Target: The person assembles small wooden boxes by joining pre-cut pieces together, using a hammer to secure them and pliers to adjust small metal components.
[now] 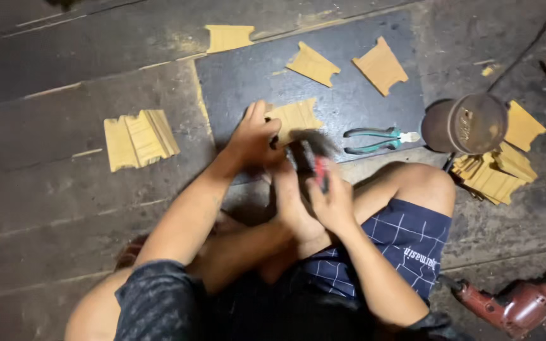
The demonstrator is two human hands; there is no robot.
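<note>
My left hand (254,136) presses down on a tan notched wooden piece (298,117) lying on a dark mat (241,76). My right hand (331,201) grips a tool with a red and black handle (319,170); its dark head is blurred just above, close to the wooden piece. My bare foot (292,202) rests between the two hands.
Several more tan cut pieces lie around: a stack at the left (139,137), three on the mat's far side, a pile at the right (497,173). Green-handled pliers (377,139), a rusty round tin (466,124) and a red power drill (519,306) sit to the right.
</note>
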